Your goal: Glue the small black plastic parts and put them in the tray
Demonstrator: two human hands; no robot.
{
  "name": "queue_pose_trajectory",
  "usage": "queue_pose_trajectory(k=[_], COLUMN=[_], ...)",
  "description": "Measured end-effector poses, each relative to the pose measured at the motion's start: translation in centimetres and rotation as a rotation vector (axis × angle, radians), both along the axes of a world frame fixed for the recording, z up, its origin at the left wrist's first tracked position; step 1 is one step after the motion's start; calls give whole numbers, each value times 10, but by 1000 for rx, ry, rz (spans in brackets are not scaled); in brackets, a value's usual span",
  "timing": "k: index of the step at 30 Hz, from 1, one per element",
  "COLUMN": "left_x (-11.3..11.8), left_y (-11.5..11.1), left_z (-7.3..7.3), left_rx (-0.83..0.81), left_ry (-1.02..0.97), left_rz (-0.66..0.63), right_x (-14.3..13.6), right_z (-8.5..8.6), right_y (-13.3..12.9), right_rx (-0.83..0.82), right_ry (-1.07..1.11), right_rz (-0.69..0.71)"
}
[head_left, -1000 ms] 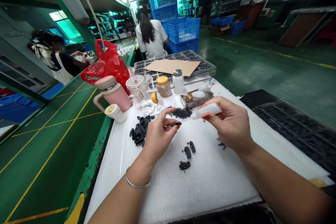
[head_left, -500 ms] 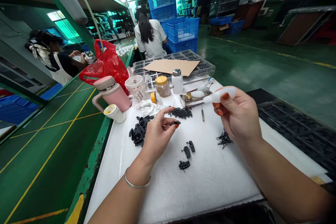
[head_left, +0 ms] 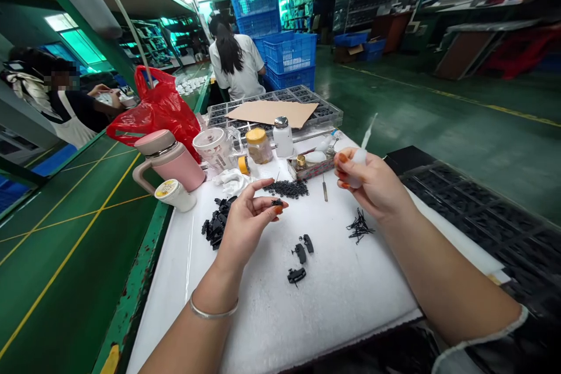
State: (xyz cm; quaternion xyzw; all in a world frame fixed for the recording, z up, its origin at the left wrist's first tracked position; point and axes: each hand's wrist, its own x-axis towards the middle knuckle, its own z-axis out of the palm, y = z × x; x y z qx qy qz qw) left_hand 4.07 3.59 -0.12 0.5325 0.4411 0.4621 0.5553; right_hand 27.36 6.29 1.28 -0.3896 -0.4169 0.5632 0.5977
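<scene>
My left hand (head_left: 242,223), with a bracelet at its wrist, pinches a small black plastic part (head_left: 277,203) between thumb and fingers above the white work surface. To the right, my right hand (head_left: 372,182) is closed round a white squeeze bottle (head_left: 359,158) whose thin nozzle points up. Between the hands and nearer me lie three black assembled pieces (head_left: 297,276). A heap of black plastic parts (head_left: 215,225) sits left of my left hand. Tiny black rings (head_left: 289,189) are piled beyond it. Thin black pins (head_left: 359,226) lie below my right hand.
A pink mug (head_left: 175,160), a white tub (head_left: 176,194), a yellow-lidded jar (head_left: 258,147) and a white pump bottle (head_left: 283,137) line the back. Divided trays (head_left: 331,114) stand behind. A green belt (head_left: 79,234) runs along the left. Two people sit farther off.
The squeeze bottle has turned in my right hand, its nozzle swinging from pointing left to pointing up. My left hand keeps its pinch. The whole view has shifted, so things appear farther left.
</scene>
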Motion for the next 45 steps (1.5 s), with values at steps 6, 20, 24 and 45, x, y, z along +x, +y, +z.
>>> queue_pose_trajectory(k=[6,20,24,45], left_x=[-4,-9,-9,17], left_y=[4,5,6,-2], left_z=[-2,-2,-3,-13], left_rx=[-57,-111,-112,4], left_ry=[-43,-70,-79,-157], left_rz=[28,31,27,44], right_x=[20,44,29,-55], right_z=[5,0,-8,-32], right_y=[3,-1,4,-14], right_rx=[191,-12,99,217], right_ry=[-656,-1533,-1504,-650], right_rz=[217,539,465,120])
